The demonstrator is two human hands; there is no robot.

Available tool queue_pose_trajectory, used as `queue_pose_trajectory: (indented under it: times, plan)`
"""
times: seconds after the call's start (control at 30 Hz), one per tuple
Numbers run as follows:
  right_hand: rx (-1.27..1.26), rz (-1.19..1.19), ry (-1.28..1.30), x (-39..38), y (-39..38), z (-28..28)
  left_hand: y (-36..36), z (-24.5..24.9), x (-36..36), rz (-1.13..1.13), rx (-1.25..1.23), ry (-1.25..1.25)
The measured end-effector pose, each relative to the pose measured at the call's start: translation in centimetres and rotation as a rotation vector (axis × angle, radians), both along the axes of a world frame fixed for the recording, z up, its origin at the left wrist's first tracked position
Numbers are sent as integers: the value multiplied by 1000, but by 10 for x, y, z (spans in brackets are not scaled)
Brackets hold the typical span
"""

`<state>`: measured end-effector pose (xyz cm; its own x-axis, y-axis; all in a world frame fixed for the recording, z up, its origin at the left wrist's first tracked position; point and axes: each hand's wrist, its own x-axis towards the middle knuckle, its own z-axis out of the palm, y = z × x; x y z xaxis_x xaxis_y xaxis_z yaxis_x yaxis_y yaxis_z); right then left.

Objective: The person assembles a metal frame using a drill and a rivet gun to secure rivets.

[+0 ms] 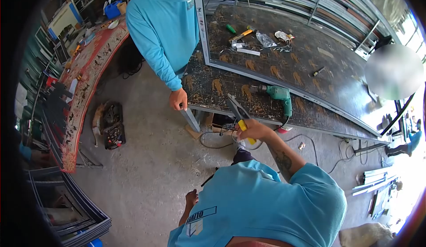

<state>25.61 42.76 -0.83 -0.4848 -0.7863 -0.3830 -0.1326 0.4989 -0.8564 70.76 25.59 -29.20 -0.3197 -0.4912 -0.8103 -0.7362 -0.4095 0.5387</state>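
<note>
My right hand [251,130] grips a pair of yellow-handled snips [239,110], their grey jaws pointing up and away over the near edge of the dark workbench [199,89]. On the bench a little beyond them lies a green power drill [279,97]. A long grey metal frame [284,83] rests across the bench, one side standing up at its left corner. My left hand [191,198] hangs low beside my body, away from the bench; its fingers are too small and partly hidden to read.
A co-worker's hand [178,99] holds a grey metal profile [191,121] at the bench's left end. A hammer [242,35], plastic bag [265,39] and screwdriver [318,71] lie farther back. Cables [213,144] cross the floor; a toolbox [114,127] sits left, near a red bench [84,91].
</note>
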Motion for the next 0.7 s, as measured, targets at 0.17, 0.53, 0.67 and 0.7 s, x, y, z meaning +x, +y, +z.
queue_pose_trajectory:
  times: [0.17,0.53,0.67,0.7]
  plan:
    - [210,-57,535,-33,-26,-38,-28,-14,-24,-37,-78,43]
    - [-328,37,878,-3,-20,-172,9,27,-54,-39,-355,-130]
    - [63,121,737,35,41,-209,33,55,-68,-184,-352,-91]
    - [28,91,585,40,51,-204,35,51,-71,-420,-360,47]
